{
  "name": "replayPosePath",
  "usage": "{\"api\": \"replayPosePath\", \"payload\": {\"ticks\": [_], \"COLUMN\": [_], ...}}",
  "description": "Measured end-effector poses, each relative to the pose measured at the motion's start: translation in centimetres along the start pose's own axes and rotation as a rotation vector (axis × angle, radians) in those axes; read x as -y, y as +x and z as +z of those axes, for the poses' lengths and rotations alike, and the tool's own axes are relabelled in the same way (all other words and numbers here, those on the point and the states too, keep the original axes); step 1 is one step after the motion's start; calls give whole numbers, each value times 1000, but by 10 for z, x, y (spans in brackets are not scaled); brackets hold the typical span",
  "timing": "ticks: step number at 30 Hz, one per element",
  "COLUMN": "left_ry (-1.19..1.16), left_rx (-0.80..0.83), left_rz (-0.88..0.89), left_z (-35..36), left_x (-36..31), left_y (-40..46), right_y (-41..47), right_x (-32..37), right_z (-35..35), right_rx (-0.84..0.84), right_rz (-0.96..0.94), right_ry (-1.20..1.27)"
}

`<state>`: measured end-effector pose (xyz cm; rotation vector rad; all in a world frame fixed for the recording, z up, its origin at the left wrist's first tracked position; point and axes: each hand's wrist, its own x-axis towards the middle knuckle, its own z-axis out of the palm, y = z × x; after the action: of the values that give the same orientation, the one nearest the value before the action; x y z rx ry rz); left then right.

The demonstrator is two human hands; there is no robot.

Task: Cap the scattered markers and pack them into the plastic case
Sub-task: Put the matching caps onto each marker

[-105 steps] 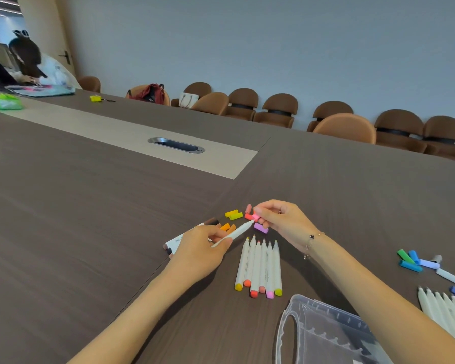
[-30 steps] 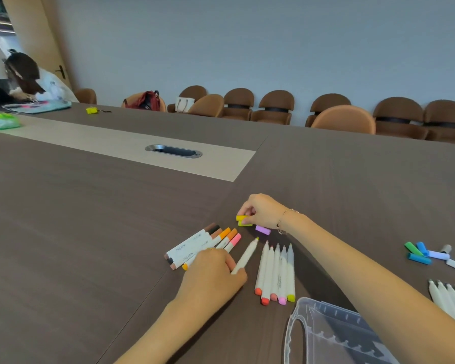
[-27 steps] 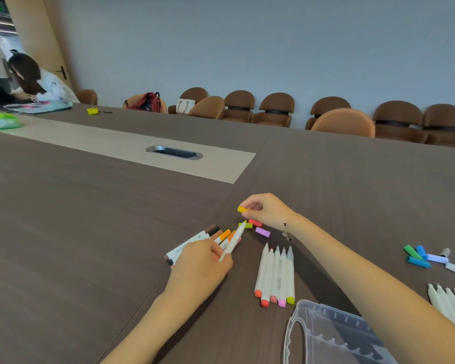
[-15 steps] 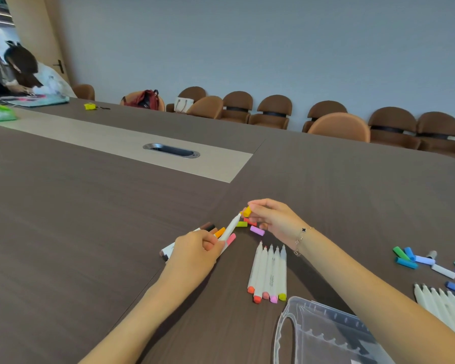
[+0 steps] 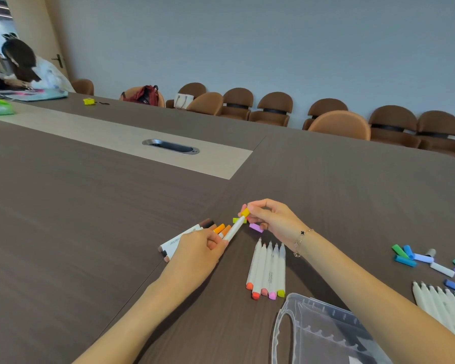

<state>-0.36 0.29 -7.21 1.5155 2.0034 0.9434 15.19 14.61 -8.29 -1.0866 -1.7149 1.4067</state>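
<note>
On the brown table [image 5: 90, 232], left hand [image 5: 197, 256] grips a white marker [image 5: 233, 229]; right hand [image 5: 271, 218] pinches its yellow cap [image 5: 245, 213]. Plastic case [image 5: 321, 334], below the right forearm, contents unclear.

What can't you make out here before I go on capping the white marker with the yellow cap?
Head view only:
- Whether the yellow cap is fully seated on the white marker: right hand fingers cover the joint.
- Clear plastic case: cut off by the bottom edge, contents unclear.
- Row of white markers at right: cut by the right edge, count unknown.
- Capped markers beneath the left hand: partly hidden.
</note>
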Motion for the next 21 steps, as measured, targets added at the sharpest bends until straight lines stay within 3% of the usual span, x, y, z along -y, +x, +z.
{"api": "replayPosePath", "payload": {"ticks": [5, 11, 21], "left_ry": [-164, -512, -515], "left_rx": [32, 214, 217], "left_rz": [-39, -200, -270], "left_z": [-2, -9, 2], "left_x": [-3, -4, -5], "left_y": [1, 0, -5], "right_y": [-2, -3, -8], "right_x": [1, 7, 11], "right_z": [3, 9, 22], "right_rx": [-9, 52, 61], "right_rz": [-20, -6, -16], "right_ry": [-35, 58, -47]}}
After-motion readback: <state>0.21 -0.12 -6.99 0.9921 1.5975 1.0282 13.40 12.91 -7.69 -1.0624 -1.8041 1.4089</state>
